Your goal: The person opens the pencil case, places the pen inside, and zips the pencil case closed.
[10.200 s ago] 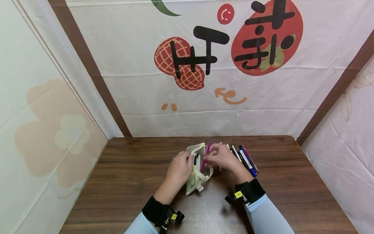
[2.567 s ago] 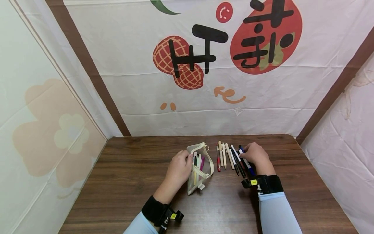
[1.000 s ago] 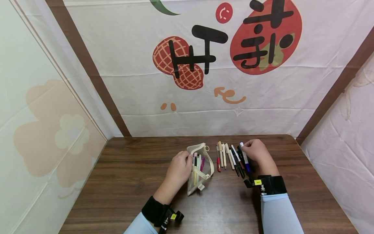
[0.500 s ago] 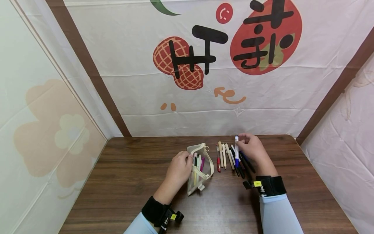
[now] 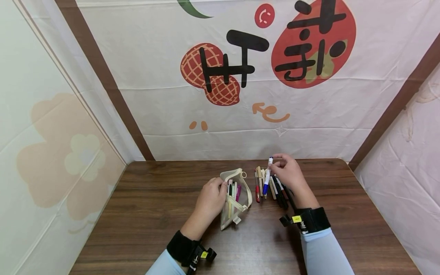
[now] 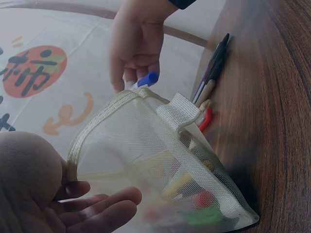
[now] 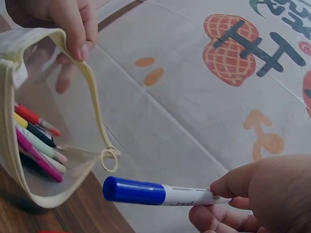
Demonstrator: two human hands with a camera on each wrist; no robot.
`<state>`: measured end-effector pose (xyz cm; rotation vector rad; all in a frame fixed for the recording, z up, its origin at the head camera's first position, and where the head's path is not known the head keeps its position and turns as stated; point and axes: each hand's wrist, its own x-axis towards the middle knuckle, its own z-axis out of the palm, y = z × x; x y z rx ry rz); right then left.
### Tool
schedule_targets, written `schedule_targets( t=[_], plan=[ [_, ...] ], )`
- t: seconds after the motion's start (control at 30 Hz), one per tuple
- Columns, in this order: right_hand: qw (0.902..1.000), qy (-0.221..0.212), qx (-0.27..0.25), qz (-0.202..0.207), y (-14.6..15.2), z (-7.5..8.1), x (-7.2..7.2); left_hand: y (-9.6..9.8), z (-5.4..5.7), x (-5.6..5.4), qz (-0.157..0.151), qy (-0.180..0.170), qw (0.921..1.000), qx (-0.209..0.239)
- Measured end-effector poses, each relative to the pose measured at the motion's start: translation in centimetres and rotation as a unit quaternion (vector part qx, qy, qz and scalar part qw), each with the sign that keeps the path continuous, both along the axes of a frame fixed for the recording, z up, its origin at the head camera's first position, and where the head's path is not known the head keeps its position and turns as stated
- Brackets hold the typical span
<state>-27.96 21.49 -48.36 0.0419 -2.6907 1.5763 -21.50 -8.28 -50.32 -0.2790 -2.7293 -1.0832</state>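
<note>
My left hand (image 5: 211,196) pinches the rim of a cream mesh pencil pouch (image 5: 225,219), keeping its zippered mouth spread. Inside the pouch are several pens, among them a magenta pen (image 7: 39,154) and a red one (image 7: 36,119). Between thumb and fingers, my right hand (image 5: 288,173) holds a white marker (image 5: 267,173) with a blue cap. The capped end points down and toward the pouch in the head view. In the right wrist view the cap sits close to the zipper's pull ring (image 7: 109,160). The left wrist view shows only the blue cap (image 6: 148,78) behind the mesh.
Right of the pouch a row of pens lies on the brown wooden table (image 5: 154,214): a red pen (image 5: 257,191), beige ones and several black pens (image 5: 280,196), partly under the right hand. A white printed cloth (image 5: 165,114) hangs behind the table's back edge.
My right hand has lifted the blue-capped marker from the right end of the row and carried it left toward the pouch. Earlier it handled a magenta pen at the pouch. The left hand has stayed put.
</note>
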Motion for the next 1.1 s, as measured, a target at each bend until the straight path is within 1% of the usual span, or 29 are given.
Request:
schedule_targets(
  t=[0.17,0.4,0.8,0.9,1.1],
  plan=[
    [0.9995,0.001,-0.032,-0.002,-1.1,-0.1,0.0,0.0,0.1,0.0,-0.001,0.000,1.0000,0.002],
    [0.9978,0.003,-0.065,0.008,-3.2,-0.5,0.1,0.0,0.1,0.0,-0.002,0.005,1.0000,0.000],
    [0.9954,-0.037,-0.061,0.064,-6.4,-1.6,0.8,0.1,0.1,0.0,0.001,0.003,1.0000,-0.001],
    [0.9940,-0.048,-0.065,0.074,-7.0,-1.9,0.8,0.1,0.1,0.0,0.001,0.005,1.0000,0.000],
    [0.9882,-0.063,-0.085,0.110,-7.9,-2.3,1.1,0.0,0.0,0.0,0.001,0.009,1.0000,-0.001]
  ],
)
